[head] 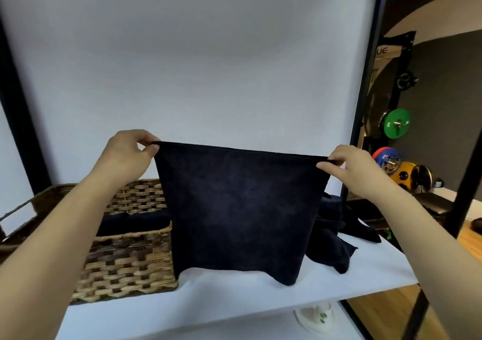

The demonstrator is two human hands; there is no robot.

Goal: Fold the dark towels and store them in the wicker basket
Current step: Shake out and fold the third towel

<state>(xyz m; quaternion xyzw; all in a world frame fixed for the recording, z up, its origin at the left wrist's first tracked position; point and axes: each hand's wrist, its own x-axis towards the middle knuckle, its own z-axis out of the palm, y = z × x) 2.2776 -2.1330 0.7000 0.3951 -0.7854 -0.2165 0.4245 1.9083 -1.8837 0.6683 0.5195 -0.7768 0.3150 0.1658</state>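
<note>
On a white table [234, 300], at nine o'clock, sits a wicker basket [125, 264] already holding dark cloth. At centre a dark towel [240, 209] hangs, top edge horizontal, pinched at its corners by the left hand [127, 154] and right hand [349, 167]. The left hand is nearer the basket. A heap of towels [336, 232] lies half-hidden behind.

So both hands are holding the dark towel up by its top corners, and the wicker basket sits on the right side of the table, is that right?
Not quite. The left hand and the right hand do hold the dark towel up by its top corners, but the wicker basket sits on the left side of the table, not the right, as the head view shows. On the right lies a heap of other dark towels.
</note>
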